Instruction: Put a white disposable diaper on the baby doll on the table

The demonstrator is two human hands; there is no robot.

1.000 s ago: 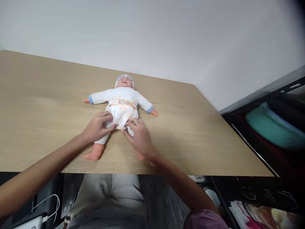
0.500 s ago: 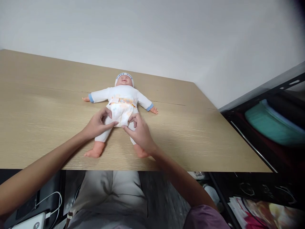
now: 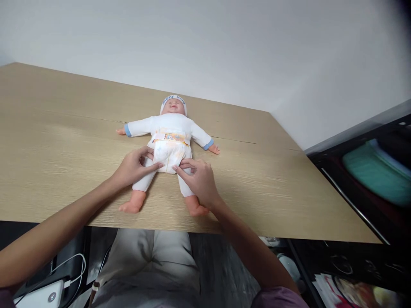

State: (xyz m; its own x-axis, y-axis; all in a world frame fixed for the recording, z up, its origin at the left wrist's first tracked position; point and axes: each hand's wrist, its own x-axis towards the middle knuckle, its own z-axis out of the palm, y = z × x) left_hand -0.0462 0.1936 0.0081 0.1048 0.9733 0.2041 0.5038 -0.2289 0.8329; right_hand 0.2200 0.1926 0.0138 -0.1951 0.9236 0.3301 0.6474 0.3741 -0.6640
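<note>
A baby doll in white clothes and a white cap lies on its back on the wooden table, arms spread, bare feet toward me. It wears a white diaper with a coloured band at the waist. My left hand pinches the diaper's edge at the doll's left-side thigh. My right hand rests on the other thigh, its fingertips on the diaper's lower edge.
A dark shelf unit stands to the right with a teal bundle inside. Below the table edge lie a white device with a cable and printed papers. My legs in light trousers are under the table.
Both hands shifted slightly apart along the diaper's leg openings, uncovering the doll's right foot. The camera view drifted a little, moving the doll right in the frame.
</note>
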